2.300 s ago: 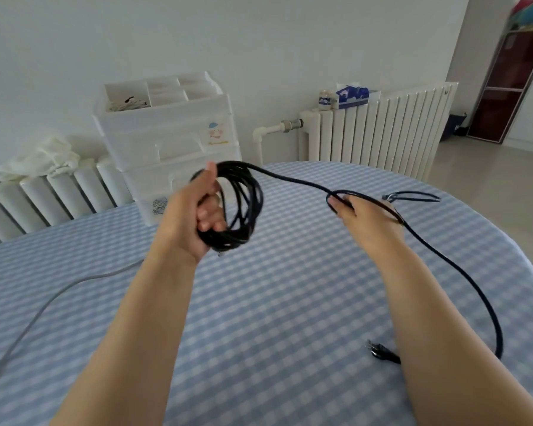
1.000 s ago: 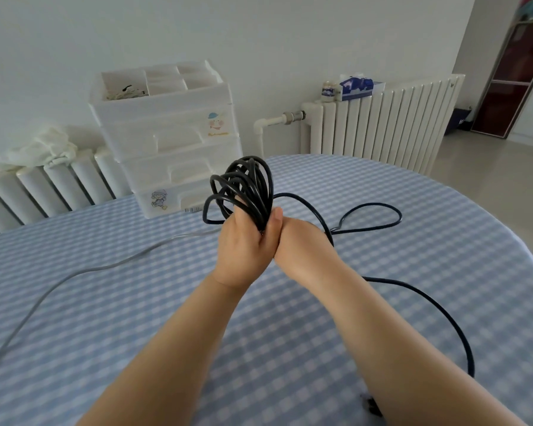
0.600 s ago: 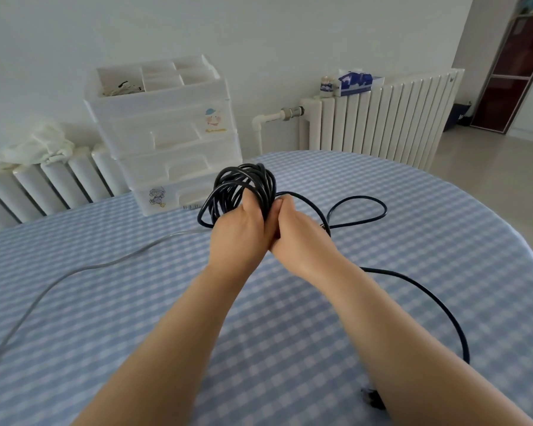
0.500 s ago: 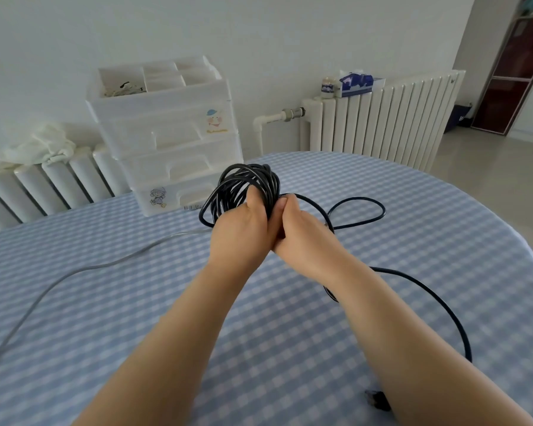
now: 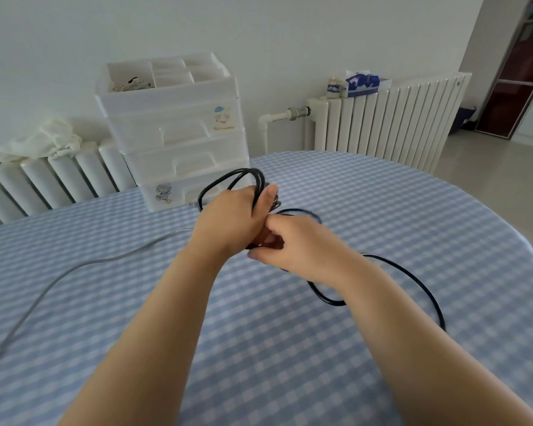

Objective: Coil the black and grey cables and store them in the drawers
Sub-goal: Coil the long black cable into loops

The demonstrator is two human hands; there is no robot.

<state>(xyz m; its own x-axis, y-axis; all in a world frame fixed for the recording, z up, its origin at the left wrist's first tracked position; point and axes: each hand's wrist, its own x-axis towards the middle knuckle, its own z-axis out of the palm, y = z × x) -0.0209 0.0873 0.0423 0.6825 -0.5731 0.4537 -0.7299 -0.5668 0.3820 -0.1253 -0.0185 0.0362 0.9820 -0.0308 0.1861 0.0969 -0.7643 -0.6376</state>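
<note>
Gathering loops, the black cable (image 5: 228, 182) is gripped as a coil in the left hand (image 5: 231, 221) while its slack is pinched by the right hand (image 5: 296, 244), so turns stay bunched.

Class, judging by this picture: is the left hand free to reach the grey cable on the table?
Probably not yet: the left hand grips the black cable coil, and the grey cable lies apart on the table.
</note>
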